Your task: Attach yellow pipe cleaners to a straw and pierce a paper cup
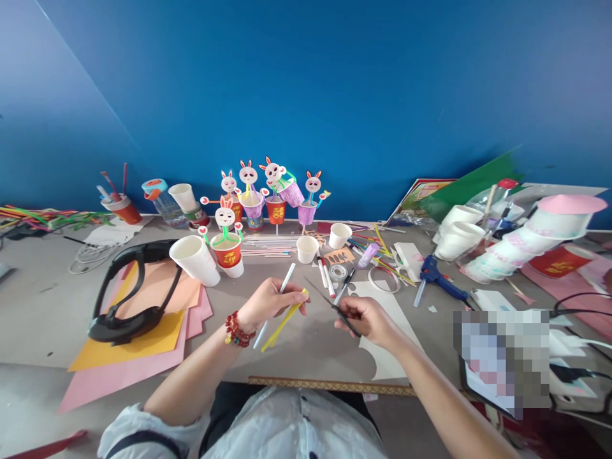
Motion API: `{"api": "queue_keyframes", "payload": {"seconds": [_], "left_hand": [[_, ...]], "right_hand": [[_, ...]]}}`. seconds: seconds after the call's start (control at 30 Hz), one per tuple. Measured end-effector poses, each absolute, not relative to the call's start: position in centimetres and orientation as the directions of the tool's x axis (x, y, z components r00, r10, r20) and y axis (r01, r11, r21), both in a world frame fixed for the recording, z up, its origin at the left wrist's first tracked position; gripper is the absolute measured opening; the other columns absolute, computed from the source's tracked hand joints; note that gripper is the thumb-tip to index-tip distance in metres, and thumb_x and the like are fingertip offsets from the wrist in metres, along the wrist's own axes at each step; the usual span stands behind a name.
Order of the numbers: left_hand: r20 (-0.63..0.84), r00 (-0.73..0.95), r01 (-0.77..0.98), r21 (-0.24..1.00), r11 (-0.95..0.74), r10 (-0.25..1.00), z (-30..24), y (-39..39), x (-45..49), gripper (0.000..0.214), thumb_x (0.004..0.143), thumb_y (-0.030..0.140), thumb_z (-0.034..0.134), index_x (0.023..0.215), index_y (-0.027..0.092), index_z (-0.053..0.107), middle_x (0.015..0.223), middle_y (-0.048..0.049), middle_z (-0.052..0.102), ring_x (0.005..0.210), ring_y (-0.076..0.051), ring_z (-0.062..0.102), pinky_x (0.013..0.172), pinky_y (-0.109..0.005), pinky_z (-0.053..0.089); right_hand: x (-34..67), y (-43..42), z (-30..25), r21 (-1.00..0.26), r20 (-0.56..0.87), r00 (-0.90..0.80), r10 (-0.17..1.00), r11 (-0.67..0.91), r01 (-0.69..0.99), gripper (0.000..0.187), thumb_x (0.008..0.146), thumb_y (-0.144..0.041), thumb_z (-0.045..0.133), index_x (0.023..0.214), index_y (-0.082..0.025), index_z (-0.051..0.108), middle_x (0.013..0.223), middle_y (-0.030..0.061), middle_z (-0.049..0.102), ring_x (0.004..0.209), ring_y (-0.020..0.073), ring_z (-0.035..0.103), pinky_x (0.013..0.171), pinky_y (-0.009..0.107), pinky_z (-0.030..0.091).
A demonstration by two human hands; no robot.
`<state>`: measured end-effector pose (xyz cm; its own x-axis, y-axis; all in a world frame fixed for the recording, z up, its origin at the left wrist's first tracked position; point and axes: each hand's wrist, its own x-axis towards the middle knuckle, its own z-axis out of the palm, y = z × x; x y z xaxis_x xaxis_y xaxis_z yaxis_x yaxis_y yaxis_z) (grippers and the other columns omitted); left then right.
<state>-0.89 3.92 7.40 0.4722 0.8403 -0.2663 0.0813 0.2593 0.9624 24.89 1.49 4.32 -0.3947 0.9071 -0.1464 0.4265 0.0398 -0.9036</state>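
My left hand (275,299), a red bead bracelet at its wrist, is closed on a white straw (264,331) and a thin yellow strip (281,329). The yellow strip pokes out at my fingertips and hangs below the hand; whether it is a straw or a pipe cleaner I cannot tell. Opposite it, my right hand (366,315) grips black-handled scissors (347,319). Their blades point up and left toward the yellow strip, apart from it. Beyond both hands stand paper cups with rabbit heads, the nearest being a red rabbit cup (226,252).
Stacked white cups (195,260) and a black headset (138,293) on coloured paper lie left. Markers (325,275), a tape roll (338,273) and cut white paper (382,331) are near my right hand. A blue glue gun (440,278) and a leaning cup tower (526,245) stand right.
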Motion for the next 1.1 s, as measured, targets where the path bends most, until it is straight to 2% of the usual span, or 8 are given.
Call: {"api": "queue_keyframes", "payload": {"seconds": [0.1,0.27,0.53,0.63,0.77,0.93,1.03,1.1], "left_hand": [[-0.258,0.454,0.027,0.961,0.277,0.853,7.7,3.7,-1.3,0.037,0.076,0.047,0.072,0.087,0.012,0.074,0.071,-0.0070,0.072,0.041,-0.002,0.023,0.040,-0.024,0.010],[-0.227,0.431,-0.117,0.946,0.303,0.873,8.0,3.2,-1.4,0.038,0.077,0.047,0.073,0.089,0.011,0.072,0.075,-0.0083,0.073,0.041,-0.002,0.021,0.038,-0.023,0.008],[-0.187,0.351,-0.197,0.943,0.267,0.918,6.9,3.4,-0.3,0.039,0.081,0.050,0.069,0.091,0.012,0.068,0.070,-0.0063,0.071,0.038,0.000,0.017,0.038,-0.022,0.008],[-0.195,0.340,-0.188,0.945,0.269,0.920,6.6,3.6,-0.1,0.041,0.080,0.052,0.069,0.090,0.012,0.066,0.066,-0.0053,0.069,0.038,-0.001,0.018,0.038,-0.022,0.007],[-0.198,0.332,-0.181,0.946,0.269,0.922,6.3,3.6,0.0,0.043,0.079,0.053,0.069,0.088,0.011,0.066,0.066,-0.0050,0.068,0.038,-0.001,0.018,0.038,-0.022,0.008],[-0.223,0.397,-0.196,0.927,0.320,0.890,5.9,3.7,0.8,0.043,0.077,0.052,0.071,0.087,0.011,0.065,0.069,-0.0044,0.067,0.038,0.000,0.017,0.038,-0.022,0.006],[-0.245,0.413,-0.164,0.927,0.337,0.877,5.5,3.6,1.6,0.044,0.075,0.053,0.073,0.088,0.012,0.066,0.059,0.0015,0.058,0.038,-0.001,0.018,0.039,-0.022,0.007],[-0.281,0.388,-0.115,0.930,0.348,0.878,5.4,3.5,1.9,0.046,0.072,0.055,0.075,0.087,0.012,0.067,0.054,0.0042,0.051,0.039,-0.002,0.023,0.039,-0.021,0.011]], "right_hand": [[26.3,1.1,4.1,-0.839,-0.118,-0.318,0.941,0.077,0.539,0.039,0.079,-0.050,0.068,0.067,-0.022,0.044,0.054,-0.0050,0.049,0.050,0.0115,0.047,0.049,0.023,0.031],[28.7,-0.4,2.8,-0.475,-0.025,-0.176,0.984,0.143,0.868,0.017,0.083,-0.037,0.062,0.081,-0.024,0.052,0.073,-0.0013,0.068,0.065,0.0176,0.063,0.056,0.024,0.036],[28.6,-1.6,2.5,-0.077,-0.076,-0.209,0.975,0.203,0.976,0.008,0.085,-0.028,0.060,0.088,-0.024,0.055,0.089,0.0039,0.071,0.073,0.0212,0.069,0.051,0.025,0.027],[28.8,-0.9,2.4,-0.049,-0.160,-0.212,0.964,0.207,0.977,0.009,0.083,-0.028,0.062,0.084,-0.022,0.056,0.091,0.0050,0.069,0.073,0.0209,0.068,0.052,0.025,0.026],[29.3,-0.1,3.2,-0.182,-0.309,-0.232,0.922,0.182,0.966,0.016,0.079,-0.030,0.070,0.086,-0.022,0.057,0.075,0.0004,0.068,0.069,0.0212,0.067,0.054,0.025,0.033],[25.7,-0.6,5.9,-0.286,0.211,-0.531,0.821,0.571,0.770,0.023,0.093,-0.027,0.059,0.116,-0.024,0.059,0.117,0.0077,0.066,0.098,0.0204,0.066,0.078,0.029,0.049],[22.0,-0.8,7.2,-0.092,0.417,-0.726,0.547,0.820,0.565,0.032,0.097,-0.019,0.052,0.127,-0.028,0.057,0.114,0.0060,0.067,0.100,0.0195,0.063,0.082,0.030,0.049],[20.1,-0.5,7.7,0.016,0.450,-0.781,0.434,0.870,0.493,0.022,0.098,-0.019,0.049,0.112,-0.026,0.065,0.103,0.0035,0.069,0.090,0.0174,0.062,0.076,0.029,0.047]]}}
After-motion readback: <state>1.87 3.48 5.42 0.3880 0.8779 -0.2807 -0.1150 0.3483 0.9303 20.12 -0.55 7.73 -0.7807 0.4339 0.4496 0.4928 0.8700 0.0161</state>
